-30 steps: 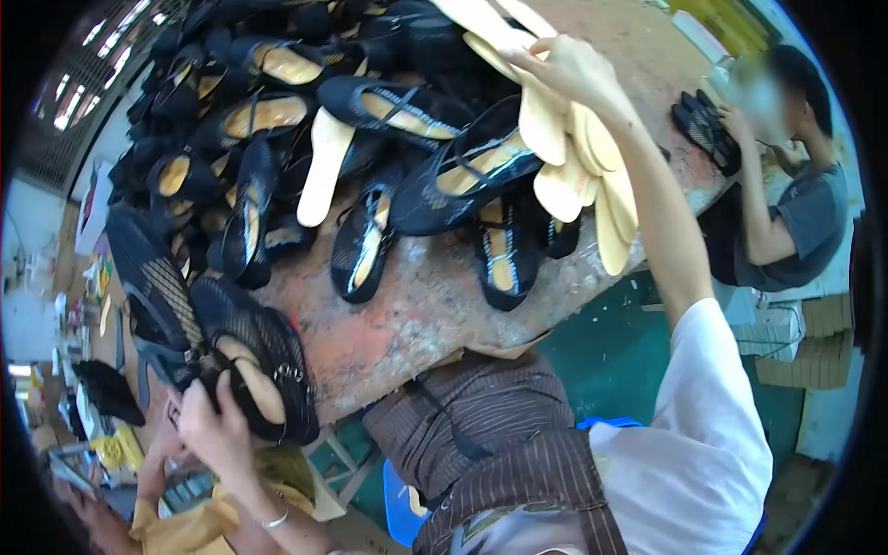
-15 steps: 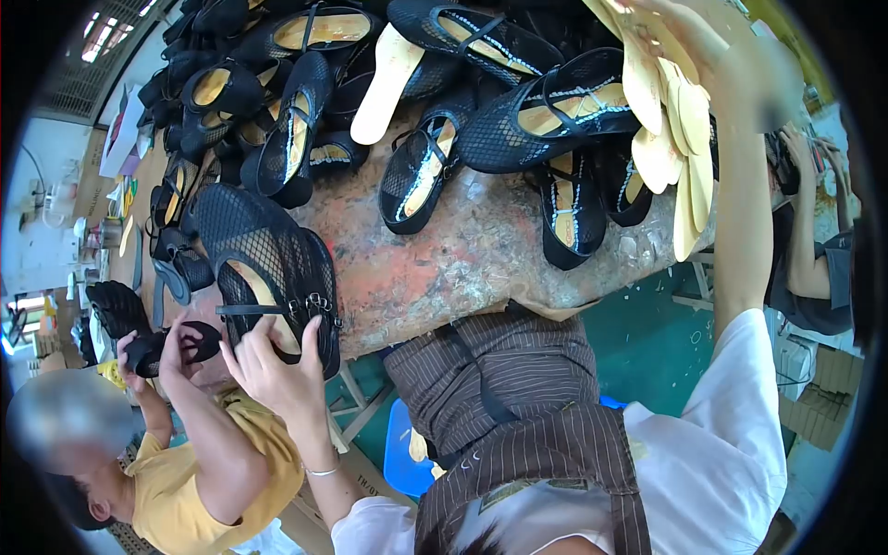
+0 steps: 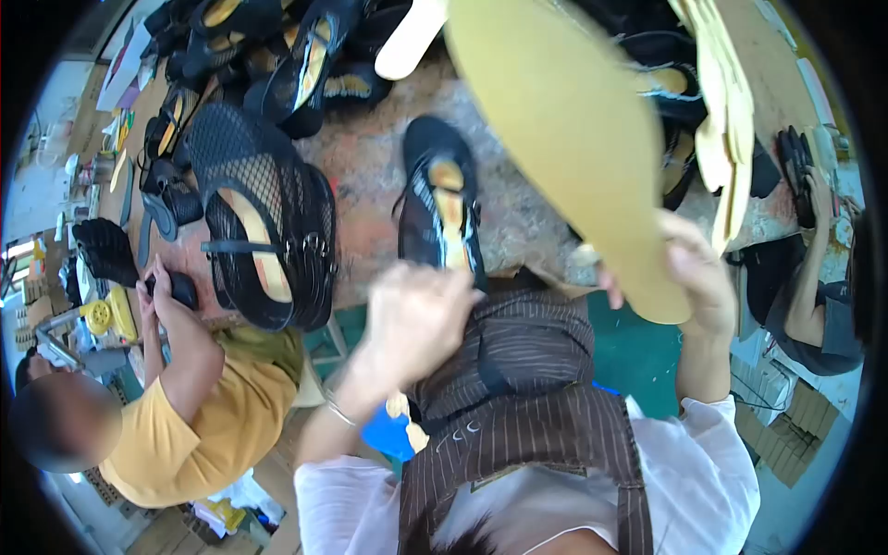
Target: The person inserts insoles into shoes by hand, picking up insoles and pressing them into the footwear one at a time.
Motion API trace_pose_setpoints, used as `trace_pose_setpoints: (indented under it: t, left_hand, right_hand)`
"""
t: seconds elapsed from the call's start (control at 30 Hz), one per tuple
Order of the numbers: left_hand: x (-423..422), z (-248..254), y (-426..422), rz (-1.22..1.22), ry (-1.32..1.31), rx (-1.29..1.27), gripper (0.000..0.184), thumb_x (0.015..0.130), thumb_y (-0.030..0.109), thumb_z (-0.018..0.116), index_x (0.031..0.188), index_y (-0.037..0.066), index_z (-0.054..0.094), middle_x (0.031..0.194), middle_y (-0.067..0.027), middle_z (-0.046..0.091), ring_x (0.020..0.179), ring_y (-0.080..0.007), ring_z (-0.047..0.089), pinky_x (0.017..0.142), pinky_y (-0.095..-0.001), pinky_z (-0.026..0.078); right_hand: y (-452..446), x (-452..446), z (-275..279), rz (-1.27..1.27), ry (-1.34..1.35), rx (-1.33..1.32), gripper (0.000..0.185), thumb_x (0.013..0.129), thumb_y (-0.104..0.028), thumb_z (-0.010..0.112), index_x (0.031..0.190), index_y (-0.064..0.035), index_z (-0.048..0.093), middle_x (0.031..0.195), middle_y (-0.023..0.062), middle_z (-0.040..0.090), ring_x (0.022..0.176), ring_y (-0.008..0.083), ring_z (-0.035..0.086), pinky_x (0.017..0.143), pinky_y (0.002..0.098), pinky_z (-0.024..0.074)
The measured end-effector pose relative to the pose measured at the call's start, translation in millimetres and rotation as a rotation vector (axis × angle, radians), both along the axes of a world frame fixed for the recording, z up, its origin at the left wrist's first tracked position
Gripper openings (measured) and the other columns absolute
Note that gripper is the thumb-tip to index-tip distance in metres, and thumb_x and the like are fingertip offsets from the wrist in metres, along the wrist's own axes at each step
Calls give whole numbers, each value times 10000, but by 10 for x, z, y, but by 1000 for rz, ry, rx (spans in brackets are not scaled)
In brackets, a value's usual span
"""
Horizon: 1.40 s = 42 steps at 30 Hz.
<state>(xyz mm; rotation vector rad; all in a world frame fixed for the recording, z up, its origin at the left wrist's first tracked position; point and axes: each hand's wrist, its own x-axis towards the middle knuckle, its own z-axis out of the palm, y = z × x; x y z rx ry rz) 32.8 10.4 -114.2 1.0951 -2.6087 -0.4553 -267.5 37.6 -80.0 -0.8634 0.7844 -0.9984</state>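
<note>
Head view shows your left hand (image 3: 421, 319) by the heel of the black shoe (image 3: 442, 194); blur hides if it grips, so you cannot tell. That shoe lies on the table (image 3: 363, 180), toe to 12 o'clock, nearer this hand. Your right hand (image 3: 698, 277) holds the tan sole (image 3: 573, 139), pointing to 11; the shoe is at its 10.

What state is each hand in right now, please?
Left hand: fingers curled at the heel of a black shoe; blur hides whether they grip it.
Right hand: closed on a tan insole.
</note>
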Motion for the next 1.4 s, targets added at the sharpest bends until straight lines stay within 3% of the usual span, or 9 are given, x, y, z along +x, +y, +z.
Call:
trace_pose_setpoints:
  t: [0.13, 0.23, 0.3, 0.33, 0.47, 0.53, 0.6, 0.9, 1.4]
  left_hand:
    - [-431, -312, 530, 388, 122, 114, 146, 913, 150, 685, 865, 54, 586, 649, -95, 628, 553, -289, 654, 514, -403, 516]
    - [-917, -614, 278, 561, 273, 164, 118, 846, 113, 702, 870, 26, 626, 641, -148, 638, 560, -335, 671, 498, -444, 518]
    - [-1020, -728, 143, 389, 361, 228, 179, 788, 111, 723, 925, 12, 662, 706, -165, 661, 664, -340, 691, 623, -458, 547]
    - [-988, -644, 114, 384, 378, 230, 179, 788, 111, 723, 925, 12, 662, 706, -165, 661, 664, -340, 691, 623, -458, 547]
    - [-262, -275, 90, 299, 198, 18, 489, 662, 163, 872, 1112, 56, 713, 1114, -131, 669, 1098, -333, 611, 932, -448, 476]
    - [113, -290, -9, 360, -64, -5, 953, 617, 206, 921, 1460, 83, 494, 1486, -189, 456, 1407, -420, 403, 1154, -498, 359]
    - [356, -525, -140, 409, -94, 52, 1136, 549, 153, 952, 1524, 19, 384, 1535, -215, 411, 1452, -430, 350, 1197, -500, 320]
    - [575, -805, -275, 372, 55, 156, 1043, 529, 158, 959, 1438, 0, 473, 1409, -215, 547, 1300, -403, 523, 1097, -478, 438]
    - [613, -870, -256, 357, 161, 155, 910, 609, 233, 932, 1381, -4, 511, 1349, -197, 588, 1256, -396, 561, 1119, -517, 411]
  right_hand:
    - [46, 229, -256, 108, 151, 103, 475, 964, -190, 682, 1359, 60, 602, 1190, 137, 687, 998, 197, 673, 827, 309, 558]
    - [98, 256, -70, 66, 396, 31, 441, 903, -124, 734, 1310, 29, 660, 1185, 129, 693, 1038, 200, 668, 897, 302, 522]
    - [169, 193, 84, -3, 938, -359, 417, 833, -100, 774, 1235, -6, 722, 1184, 149, 687, 1037, 227, 669, 892, 332, 519]
    - [243, 236, 161, -104, 1064, -313, 395, 762, -80, 799, 1152, -34, 764, 1176, 165, 673, 1026, 274, 664, 872, 360, 519]
    - [274, 177, 193, -105, 1587, -661, 393, 689, -33, 808, 1080, -44, 769, 1153, 164, 648, 998, 351, 632, 826, 424, 521]
    - [147, 243, 100, -54, 1626, -706, 379, 677, -18, 800, 1054, -43, 767, 1152, 159, 651, 1003, 349, 631, 827, 427, 524]
    - [-45, 357, -92, -6, 1570, -821, 344, 651, 1, 778, 992, -37, 753, 1153, 144, 650, 1025, 341, 621, 825, 435, 533]
    - [-477, 722, -544, 96, 1301, -836, 344, 669, 27, 768, 1009, -27, 759, 1181, 150, 632, 1070, 339, 619, 852, 437, 525]
    - [-492, 710, -444, 159, 1308, -655, 369, 695, -23, 801, 1062, -54, 784, 1210, 169, 679, 1089, 344, 668, 911, 435, 554]
